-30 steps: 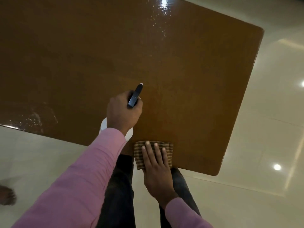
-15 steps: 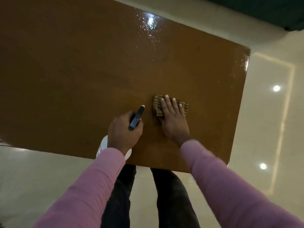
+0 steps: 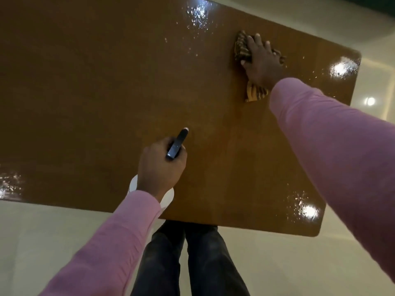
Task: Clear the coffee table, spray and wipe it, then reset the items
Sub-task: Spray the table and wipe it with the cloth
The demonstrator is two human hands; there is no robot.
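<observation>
From the head camera, the coffee table [image 3: 106, 86] shows a bare brown top with nothing standing on it except what the hands hold. The right hand [image 3: 261, 60] lies flat, fingers spread wide, pressing a striped cloth [image 3: 241, 48] onto the far right part of the top; one corner of the cloth shows from under the wrist on the near side. The left hand [image 3: 160, 167] is closed around a spray bottle [image 3: 177, 144], dark nozzle pointing far and right, white body partly hidden below the fist, held over the near edge.

Wet droplets glint at the far middle [image 3: 197, 16], the far right corner, the near right corner [image 3: 303, 208] and the near left edge.

The step appears to be the wipe. To do it well, the person would likely keep the palm flat with even pressure, work in overlapping passes from the far edge toward the near one, and take in each wet patch and corner so no streaks remain. The bottle is best kept pointed away from the wiped strip.
</observation>
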